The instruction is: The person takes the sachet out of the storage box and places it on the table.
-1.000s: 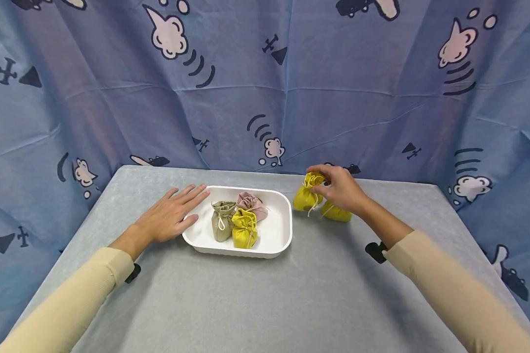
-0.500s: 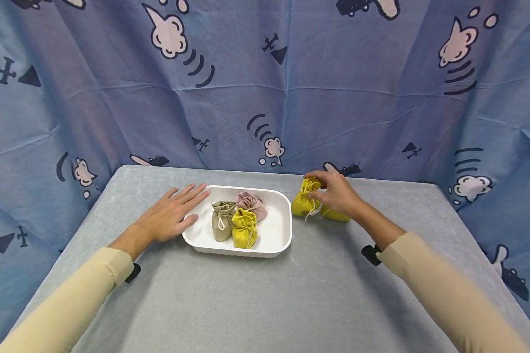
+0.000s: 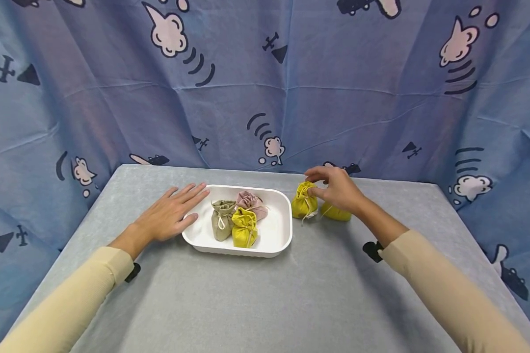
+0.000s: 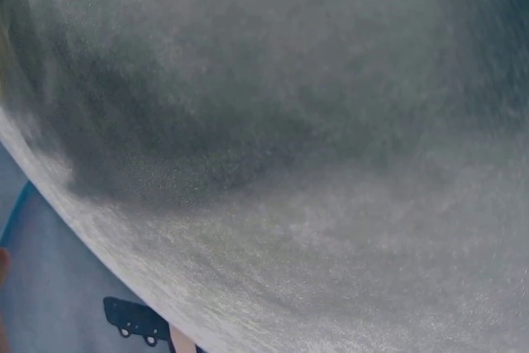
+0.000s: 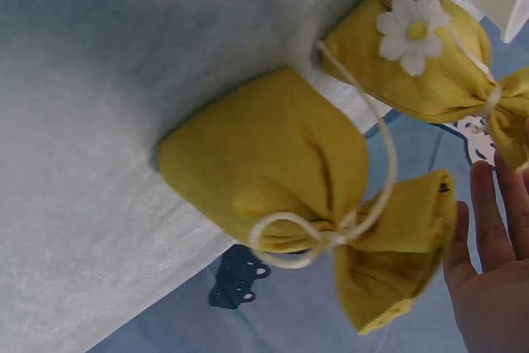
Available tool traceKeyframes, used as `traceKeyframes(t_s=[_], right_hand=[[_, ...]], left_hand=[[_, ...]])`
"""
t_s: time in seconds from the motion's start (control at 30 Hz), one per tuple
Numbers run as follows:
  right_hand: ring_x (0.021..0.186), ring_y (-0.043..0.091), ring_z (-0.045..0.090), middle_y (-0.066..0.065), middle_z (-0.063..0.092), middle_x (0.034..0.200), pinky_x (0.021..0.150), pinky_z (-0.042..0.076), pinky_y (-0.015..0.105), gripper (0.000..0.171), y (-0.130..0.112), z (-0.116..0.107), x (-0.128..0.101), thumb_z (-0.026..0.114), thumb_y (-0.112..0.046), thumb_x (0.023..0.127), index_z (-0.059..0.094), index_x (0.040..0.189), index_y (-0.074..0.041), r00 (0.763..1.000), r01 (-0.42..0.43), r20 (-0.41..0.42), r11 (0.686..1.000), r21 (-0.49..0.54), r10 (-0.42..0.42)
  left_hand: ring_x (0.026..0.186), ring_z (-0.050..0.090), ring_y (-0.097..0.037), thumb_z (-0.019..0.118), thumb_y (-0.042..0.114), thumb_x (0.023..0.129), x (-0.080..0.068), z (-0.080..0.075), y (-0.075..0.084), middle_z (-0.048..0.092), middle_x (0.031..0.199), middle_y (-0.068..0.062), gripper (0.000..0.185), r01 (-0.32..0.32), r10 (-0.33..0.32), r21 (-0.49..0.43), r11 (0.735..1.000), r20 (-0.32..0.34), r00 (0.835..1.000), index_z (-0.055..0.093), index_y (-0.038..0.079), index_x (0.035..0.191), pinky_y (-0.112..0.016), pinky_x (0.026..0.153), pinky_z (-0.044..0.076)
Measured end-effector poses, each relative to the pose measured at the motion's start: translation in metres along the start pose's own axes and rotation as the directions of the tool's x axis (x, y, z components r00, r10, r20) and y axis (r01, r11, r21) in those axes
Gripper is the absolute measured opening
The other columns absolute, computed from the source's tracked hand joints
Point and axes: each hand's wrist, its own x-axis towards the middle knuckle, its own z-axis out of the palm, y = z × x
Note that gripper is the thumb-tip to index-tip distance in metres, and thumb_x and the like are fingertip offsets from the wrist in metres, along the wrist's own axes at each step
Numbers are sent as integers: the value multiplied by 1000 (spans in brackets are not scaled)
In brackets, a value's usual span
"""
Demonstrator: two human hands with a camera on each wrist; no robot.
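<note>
Right hand is up at the far side of the grey felt-covered table, fingertips pinching the gathered top of a yellow drawstring cloth pouch standing just right of the white oblong plastic tray. A second yellow pouch lies behind the wrist. Left hand rests flat and relaxed, fingers touching the tray's left rim.
</note>
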Motion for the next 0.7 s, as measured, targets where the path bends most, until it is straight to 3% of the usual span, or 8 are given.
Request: traceKeyframes(t_s=[0.27, 0.7], right_hand=[[116, 31, 62, 14, 69, 121, 99, 45, 52, 41, -24, -2, 5, 74, -6, 88, 64, 128, -2, 999, 40, 29, 999, 18, -41], [117, 29, 62, 12, 67, 126, 96, 49, 48, 46, -58, 13, -1, 78, -8, 86, 64, 129, -4, 989, 115, 94, 993, 38, -118]], left_hand=[[149, 23, -35, 48, 32, 103, 1, 0, 0, 21, 165, -6, 64, -3, 3, 8, 1000, -2, 1000, 25, 14, 159, -62, 113, 21], [148, 24, -36, 48, 32, 103, 0, 1, 0, 23, 164, -8, 63, -6, 6, 10, 1000, -10, 1000, 26, 14, 159, -63, 112, 22]])
